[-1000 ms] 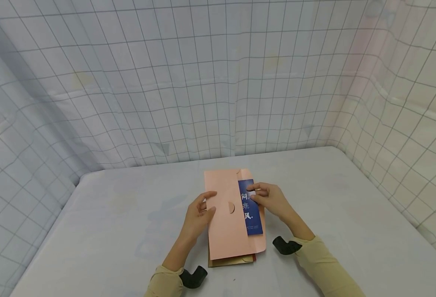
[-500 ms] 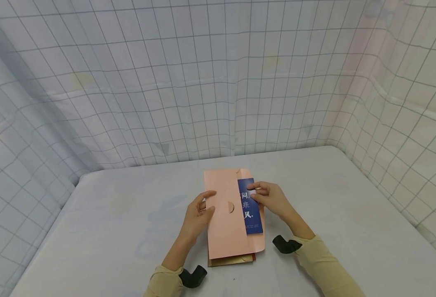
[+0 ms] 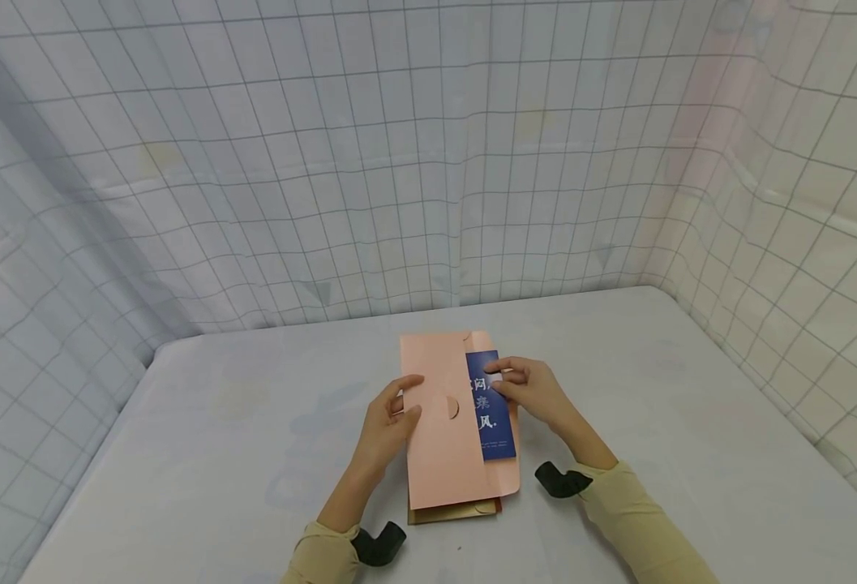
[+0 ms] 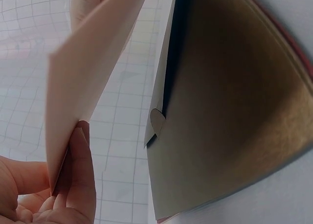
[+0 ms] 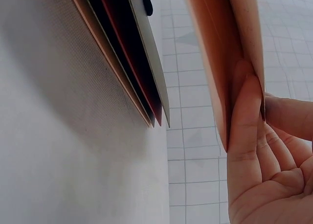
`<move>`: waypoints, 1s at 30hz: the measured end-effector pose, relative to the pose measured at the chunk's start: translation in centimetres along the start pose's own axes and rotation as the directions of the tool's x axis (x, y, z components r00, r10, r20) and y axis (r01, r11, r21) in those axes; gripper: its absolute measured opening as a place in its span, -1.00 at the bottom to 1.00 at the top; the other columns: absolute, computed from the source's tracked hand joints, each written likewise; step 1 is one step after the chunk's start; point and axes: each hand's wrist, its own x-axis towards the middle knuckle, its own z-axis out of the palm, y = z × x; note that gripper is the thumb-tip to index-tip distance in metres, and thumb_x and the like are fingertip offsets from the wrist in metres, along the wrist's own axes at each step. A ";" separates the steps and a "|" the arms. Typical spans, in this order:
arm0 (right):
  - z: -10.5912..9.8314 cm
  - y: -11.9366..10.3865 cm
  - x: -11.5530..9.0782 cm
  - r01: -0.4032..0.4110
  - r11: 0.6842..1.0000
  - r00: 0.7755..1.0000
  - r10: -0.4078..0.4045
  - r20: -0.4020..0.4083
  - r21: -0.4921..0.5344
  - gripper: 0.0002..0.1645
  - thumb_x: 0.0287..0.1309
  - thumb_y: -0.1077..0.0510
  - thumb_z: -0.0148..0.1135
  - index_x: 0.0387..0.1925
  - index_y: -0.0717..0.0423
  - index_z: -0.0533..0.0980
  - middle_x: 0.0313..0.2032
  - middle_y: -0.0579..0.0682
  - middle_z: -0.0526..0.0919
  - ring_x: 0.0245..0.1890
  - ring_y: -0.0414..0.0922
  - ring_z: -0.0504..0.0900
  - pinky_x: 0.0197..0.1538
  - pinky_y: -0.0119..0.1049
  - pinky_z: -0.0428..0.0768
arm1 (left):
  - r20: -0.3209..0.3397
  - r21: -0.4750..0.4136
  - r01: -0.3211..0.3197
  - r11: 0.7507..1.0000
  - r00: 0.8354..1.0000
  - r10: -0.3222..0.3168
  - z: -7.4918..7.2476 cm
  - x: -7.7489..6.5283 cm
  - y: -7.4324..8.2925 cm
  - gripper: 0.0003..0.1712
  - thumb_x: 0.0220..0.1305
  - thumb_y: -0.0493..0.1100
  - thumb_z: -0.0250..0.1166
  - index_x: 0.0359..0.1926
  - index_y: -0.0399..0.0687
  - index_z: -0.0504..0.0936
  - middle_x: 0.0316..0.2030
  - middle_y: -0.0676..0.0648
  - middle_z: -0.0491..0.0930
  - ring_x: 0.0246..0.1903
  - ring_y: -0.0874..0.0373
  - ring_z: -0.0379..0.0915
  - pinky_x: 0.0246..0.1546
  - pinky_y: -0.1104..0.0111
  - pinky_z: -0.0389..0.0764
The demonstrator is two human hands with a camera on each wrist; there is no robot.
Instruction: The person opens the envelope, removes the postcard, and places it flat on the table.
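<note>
A pink paper envelope (image 3: 435,462) is held upright-lengthwise over a gold envelope (image 3: 453,513). My left hand (image 3: 384,430) grips its left edge, thumb on one face and fingers behind, as the left wrist view shows at the envelope corner (image 4: 83,77). From the opening on its right side sticks out a dark blue card (image 3: 497,438) with white characters. My right hand (image 3: 536,393) pinches this card by its right edge; in the right wrist view a finger of the hand (image 5: 269,160) lies inside the flap. The card's left part is hidden within the envelope.
Under the pink envelope a stack of flat envelopes lies on the white-covered table (image 3: 253,438), with a gold one (image 4: 234,87) on top and a red edge (image 5: 146,97) below. Black wrist mounts (image 3: 379,545) sit at both cuffs. A white gridded curtain (image 3: 399,162) surrounds the table.
A sliver more of the blue card shows past the envelope's opening. Both hands stay in almost the same place with the same hold.
</note>
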 end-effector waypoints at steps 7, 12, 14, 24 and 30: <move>0.0 0.1 0.0 -0.015 1.000 1.000 0.015 -0.005 -0.021 -0.66 0.21 0.20 0.17 0.02 0.21 0.49 -0.33 0.21 0.72 -0.46 -0.25 0.55 -0.32 -0.41 0.50 | -0.004 -0.003 -0.005 1.000 1.000 0.005 -0.1 0.0 0.1 -0.50 0.26 -0.43 0.07 0.21 -0.07 0.41 -0.04 -0.34 0.60 -0.40 0.17 0.57 -0.43 0.43 0.55; 0.0 -0.1 0.0 -0.020 1.000 1.000 0.020 -0.002 -0.011 -0.65 0.21 0.20 0.16 0.03 0.22 0.48 -0.31 0.23 0.71 -0.49 -0.24 0.54 -0.38 -0.41 0.53 | -0.005 -0.005 0.001 1.000 1.000 -0.001 -0.2 0.0 0.1 -0.50 0.25 -0.43 0.08 0.21 -0.06 0.41 -0.03 -0.33 0.60 -0.39 0.15 0.58 -0.43 0.43 0.56; 0.0 -0.2 0.0 -0.024 1.000 1.000 0.024 -0.001 -0.008 -0.65 0.22 0.20 0.15 0.03 0.22 0.48 -0.31 0.24 0.70 -0.50 -0.24 0.54 -0.40 -0.41 0.54 | -0.007 -0.002 0.002 1.000 1.000 -0.002 -0.2 0.0 0.1 -0.50 0.25 -0.43 0.08 0.21 -0.05 0.42 -0.03 -0.33 0.60 -0.39 0.15 0.58 -0.43 0.43 0.55; 0.0 -0.3 -0.1 -0.032 0.999 0.999 0.032 -0.001 -0.011 -0.65 0.22 0.21 0.15 0.04 0.22 0.48 -0.31 0.23 0.71 -0.51 -0.22 0.53 -0.39 -0.41 0.55 | -0.005 0.001 0.005 1.000 1.000 -0.005 -0.2 0.0 0.0 -0.50 0.26 -0.42 0.07 0.22 -0.05 0.41 -0.06 -0.33 0.61 -0.42 0.18 0.57 -0.44 0.42 0.55; 0.0 -0.3 0.0 -0.034 0.999 0.999 0.034 0.000 -0.004 -0.65 0.22 0.21 0.15 0.04 0.23 0.48 -0.28 0.25 0.71 -0.49 -0.21 0.55 -0.38 -0.41 0.56 | -0.010 0.014 0.014 1.000 1.000 -0.014 -0.2 0.1 -0.2 -0.50 0.27 -0.41 0.07 0.21 -0.02 0.41 -0.05 -0.32 0.61 -0.42 0.18 0.57 -0.43 0.42 0.56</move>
